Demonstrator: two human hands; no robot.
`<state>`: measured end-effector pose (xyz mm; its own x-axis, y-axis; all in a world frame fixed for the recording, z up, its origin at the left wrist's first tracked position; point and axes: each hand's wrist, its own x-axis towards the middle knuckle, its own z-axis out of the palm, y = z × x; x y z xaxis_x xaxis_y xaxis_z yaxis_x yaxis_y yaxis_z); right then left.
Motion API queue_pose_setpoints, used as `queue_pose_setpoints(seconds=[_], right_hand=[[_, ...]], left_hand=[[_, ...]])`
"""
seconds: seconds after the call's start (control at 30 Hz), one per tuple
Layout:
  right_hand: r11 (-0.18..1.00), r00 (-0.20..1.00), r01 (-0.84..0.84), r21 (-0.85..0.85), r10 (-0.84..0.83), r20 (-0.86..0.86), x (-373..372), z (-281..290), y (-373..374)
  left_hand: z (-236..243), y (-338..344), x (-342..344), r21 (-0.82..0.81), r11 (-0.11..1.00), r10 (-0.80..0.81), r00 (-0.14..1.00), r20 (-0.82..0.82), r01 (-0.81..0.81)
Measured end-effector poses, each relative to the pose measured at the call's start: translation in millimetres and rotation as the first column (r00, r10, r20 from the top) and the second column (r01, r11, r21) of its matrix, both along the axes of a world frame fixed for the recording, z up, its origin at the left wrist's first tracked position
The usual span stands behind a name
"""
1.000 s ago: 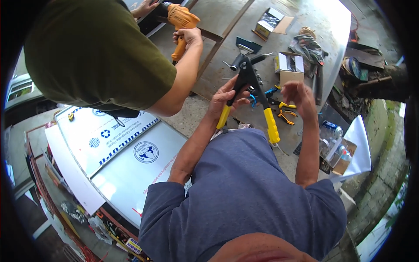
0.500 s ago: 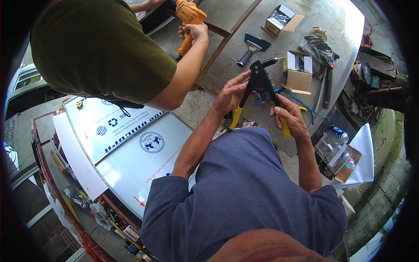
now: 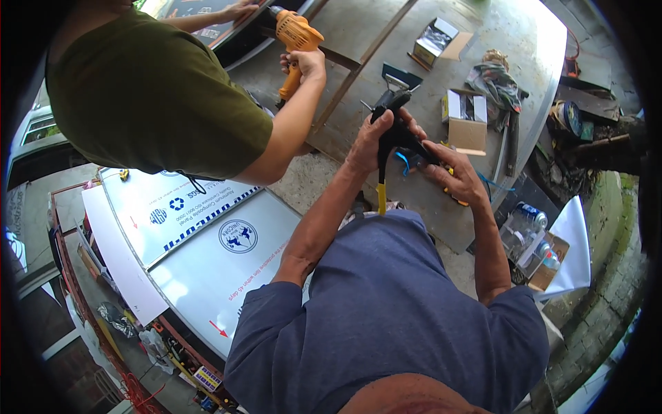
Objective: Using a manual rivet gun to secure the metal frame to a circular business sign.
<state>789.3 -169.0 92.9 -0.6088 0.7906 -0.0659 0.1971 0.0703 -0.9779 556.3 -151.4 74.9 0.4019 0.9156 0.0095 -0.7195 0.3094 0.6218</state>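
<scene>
A black hand riveter (image 3: 398, 136) with yellow-ended handles is between my hands, above the near edge of the metal table (image 3: 348, 31). My left hand (image 3: 370, 143) is wrapped around its head, thumb on top and fingers showing on the far side. With my right hand (image 3: 460, 178) I grip the right handle, covering much of it. The other handle hangs down toward my shirt, its yellow end (image 3: 381, 199) uncovered. Just beyond the riveter's head lies a tool with a wide dark blade (image 3: 401, 77), its grip mostly hidden. Blue strips (image 3: 403, 164) show below the riveter.
At the left a co-worker in a green shirt (image 3: 158, 103) holds an orange drill (image 3: 298, 33). Two open small boxes (image 3: 466, 134) and a crumpled cloth (image 3: 498, 88) lie on the table. White film-covered panels (image 3: 265, 221) lie at left; a box of bottles (image 3: 545, 265) stands right.
My left hand has moved up from the left handle and closed round the riveter's head. The riveter has turned and shifted slightly left; my right hand has slid along its handle.
</scene>
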Motion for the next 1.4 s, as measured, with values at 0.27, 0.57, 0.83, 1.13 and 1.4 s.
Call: queue_pose_setpoints(seconds=[0.27, 0.57, 0.83, 1.13, 1.4], right_hand=[[0.787, 0.866, 0.188, 0.588, -0.415, 0.279, -47, 19, -23], [0.813, 0.841, 0.343, 0.470, -0.489, 0.231, -68, -12, -12], [0.859, 0.890, 0.439, 0.265, -0.455, 0.001, -72, -18, -12], [0.911, 0.895, 0.399, -0.103, -0.411, -0.175, -60, -39, -21], [0.827, 0.852, 0.396, -0.399, -0.493, -0.177, -56, -91, -23]], left_hand=[[34, 12, 27, 0.162, 0.953, 0.287, 0.938, -0.193, -0.258], [50, 7, 62, 0.382, 0.835, 0.551, 0.615, -0.564, -0.397], [61, 2, 56, 0.499, 0.837, 0.544, 0.435, -0.718, -0.224], [43, -3, 41, 0.620, 0.777, 0.622, 0.279, -0.731, -0.106], [51, 2, 39, 0.543, 0.840, 0.533, 0.156, -0.831, 0.023]])
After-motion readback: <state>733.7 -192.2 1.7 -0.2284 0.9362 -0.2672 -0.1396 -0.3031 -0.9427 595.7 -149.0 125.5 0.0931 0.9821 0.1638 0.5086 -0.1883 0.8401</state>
